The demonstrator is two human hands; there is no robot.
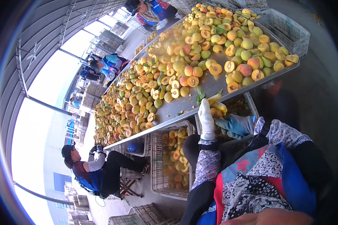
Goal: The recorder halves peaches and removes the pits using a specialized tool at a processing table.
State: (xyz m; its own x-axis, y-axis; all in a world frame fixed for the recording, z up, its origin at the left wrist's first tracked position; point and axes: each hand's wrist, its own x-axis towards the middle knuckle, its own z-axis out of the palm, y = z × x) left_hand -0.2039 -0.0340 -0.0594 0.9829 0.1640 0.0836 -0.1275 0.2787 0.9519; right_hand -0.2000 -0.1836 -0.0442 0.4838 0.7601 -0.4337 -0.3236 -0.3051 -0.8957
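Over the near edge of a metal sorting table (pixel 171 112), my left hand (pixel 207 119) in a white knit glove grips yellow stone-fruit pieces (pixel 218 107), apricots or peaches. They show beside its fingers. My right hand (pixel 233 126), in a grey glove with a blue-green coating, is close against these pieces with its fingers curled. Whether it holds a small tool is hidden. Many whole and halved fruits (pixel 138 98) lie heaped on the table, some with pits showing. Green leaves (pixel 200 94) rest on the metal near my left hand.
Below the table, a plastic crate (pixel 155 180) holds halved fruit, and another crate (pixel 250 104) with dark contents stands under my hands. A white crate (pixel 301 36) is at the table's far right end. People work around the table, one seated on a folding stool (pixel 129 188).
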